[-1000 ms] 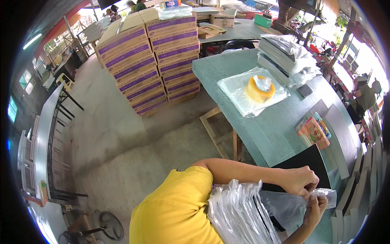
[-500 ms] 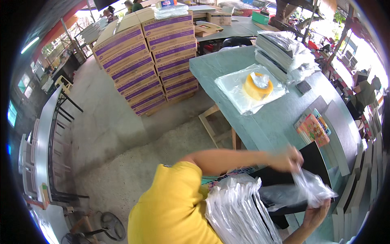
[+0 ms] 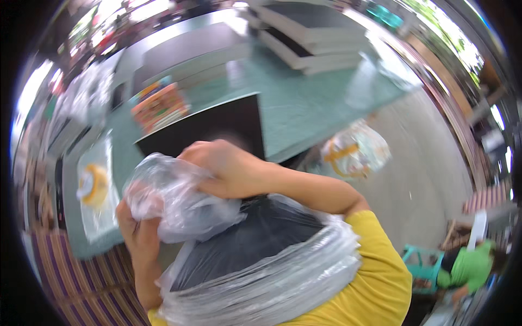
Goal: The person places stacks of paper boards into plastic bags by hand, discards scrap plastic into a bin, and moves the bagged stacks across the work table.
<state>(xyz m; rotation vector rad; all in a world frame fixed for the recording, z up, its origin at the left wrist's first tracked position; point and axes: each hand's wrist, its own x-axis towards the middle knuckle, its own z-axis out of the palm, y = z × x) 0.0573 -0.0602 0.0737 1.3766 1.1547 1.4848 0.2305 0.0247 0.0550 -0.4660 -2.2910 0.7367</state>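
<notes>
Wrapped bundle: dark, flat pieces in clear plastic (image 3: 261,266), nearest, against the yellow shirt (image 3: 378,266).
Crumpled clear plastic: bunched (image 3: 182,204) between both hands, over the bundle's far left part.
Left hand's grip: fingers (image 3: 133,225) curled around the left side of the crumpled plastic.
Right hand's grip: right hand (image 3: 223,168) closed on its far right side; fingertips partly hidden.
Black board: on the table (image 3: 310,122), just beyond the right hand (image 3: 231,127).
Tape roll: yellow (image 3: 95,185), left, on clear plastic sleeves (image 3: 98,223).
Orange packet: beyond the black board, left (image 3: 160,108); its print too blurred to read.
Stacked boards: dark-topped, pale-edged (image 3: 310,43), far side of the table.
</notes>
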